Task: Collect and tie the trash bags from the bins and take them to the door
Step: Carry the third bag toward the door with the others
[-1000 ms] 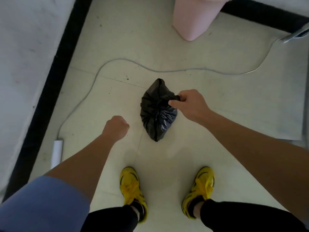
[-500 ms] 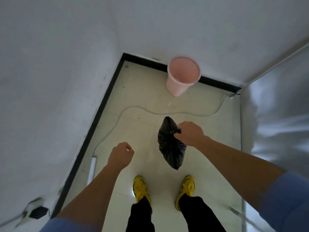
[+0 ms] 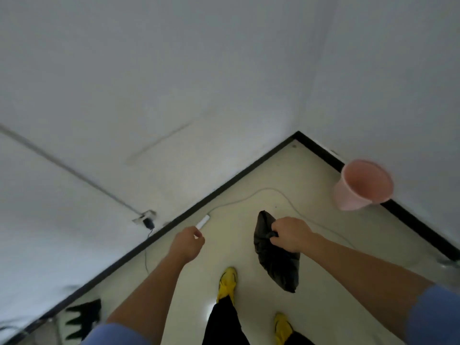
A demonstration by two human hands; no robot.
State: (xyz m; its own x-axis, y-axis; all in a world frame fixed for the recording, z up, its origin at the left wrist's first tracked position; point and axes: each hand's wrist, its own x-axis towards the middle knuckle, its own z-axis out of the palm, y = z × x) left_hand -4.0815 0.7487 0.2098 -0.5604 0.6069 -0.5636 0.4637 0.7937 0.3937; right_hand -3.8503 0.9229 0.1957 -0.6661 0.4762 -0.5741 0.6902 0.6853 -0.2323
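A small black trash bag (image 3: pixel 276 262) hangs off the floor from its gathered neck, gripped by my right hand (image 3: pixel 290 234). My left hand (image 3: pixel 188 244) is curled into a loose fist with nothing in it, to the left of the bag. A pink bin (image 3: pixel 362 185) stands against the wall at the right, with no bag visible inside. My yellow shoes (image 3: pixel 226 282) are on the pale tiled floor below the bag.
A white cable (image 3: pixel 249 196) snakes over the floor to a white power strip (image 3: pixel 203 221) by the black skirting. A wall socket (image 3: pixel 146 219) with a black plug sits low on the left wall. A dark spiky object (image 3: pixel 83 317) lies at the lower left.
The view has swung left, so the pink bin and the room corner moved to the right. The bag went from near the floor to hanging in my right hand. My left foot has stepped forward.
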